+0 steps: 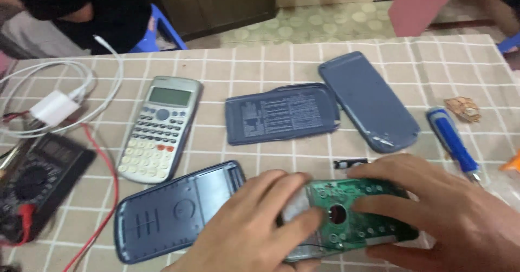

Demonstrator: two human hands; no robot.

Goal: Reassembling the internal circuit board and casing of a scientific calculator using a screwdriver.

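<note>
Checked beige cloth covers the counter (379, 47); patterned floor shows beyond, top of frame. Green circuit board (355, 215) lies at lower centre-right, long axis running left-right. Left hand (254, 234) and right hand (460, 212) grip its ends, fingers closed on it. Grey calculator (160, 128) sits upper left.

Both hands – left hand (254, 228), right hand (460, 218) – gripping green circuit board (352, 212), grey calculator (160, 128) nearby

Open tablecloth (260, 60) beyond calculator (158, 128)
</note>
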